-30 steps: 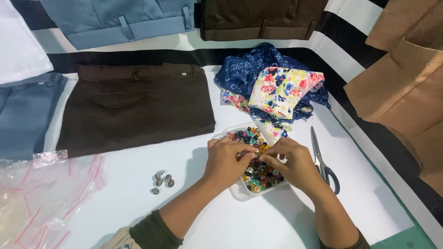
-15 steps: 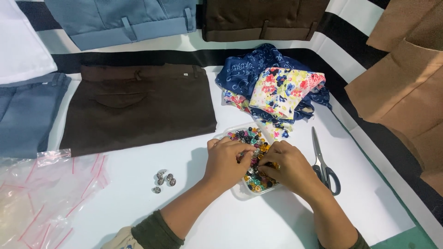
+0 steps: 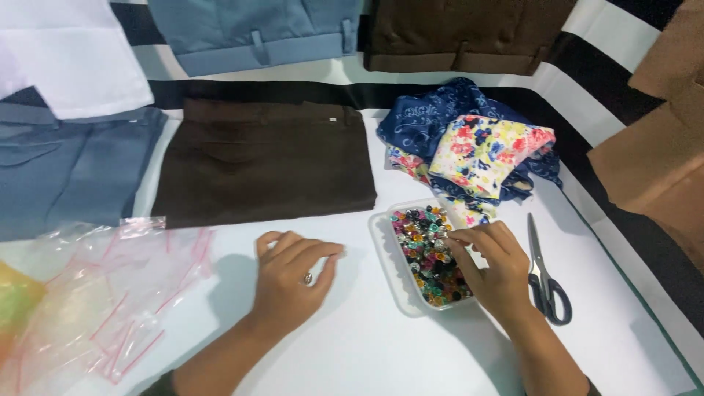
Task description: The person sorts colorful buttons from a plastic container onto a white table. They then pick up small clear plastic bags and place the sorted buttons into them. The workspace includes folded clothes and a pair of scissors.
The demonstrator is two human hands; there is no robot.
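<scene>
Trousers lie folded across the white table (image 3: pixel 381 352), a dark brown pair (image 3: pixel 264 165) just above the left hand (image 3: pixel 290 275), which rests spread and palm-down, hiding whatever may lie beneath it. Beside the scissors (image 3: pixel 544 271), a clear tray (image 3: pixel 392 271) looks full of mixed coloured buttons (image 3: pixel 425 253), so most sorting seems left. Over them, the right hand (image 3: pixel 495 268) has fingertips pressed together, but any pinched button is too small to make out.

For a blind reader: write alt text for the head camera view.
A person's right hand picks among small multicoloured buttons in a clear plastic tray, while the left hand rests palm-down on the white table. Dark-handled scissors, folded brown trousers and floral fabric lie nearby.
</scene>
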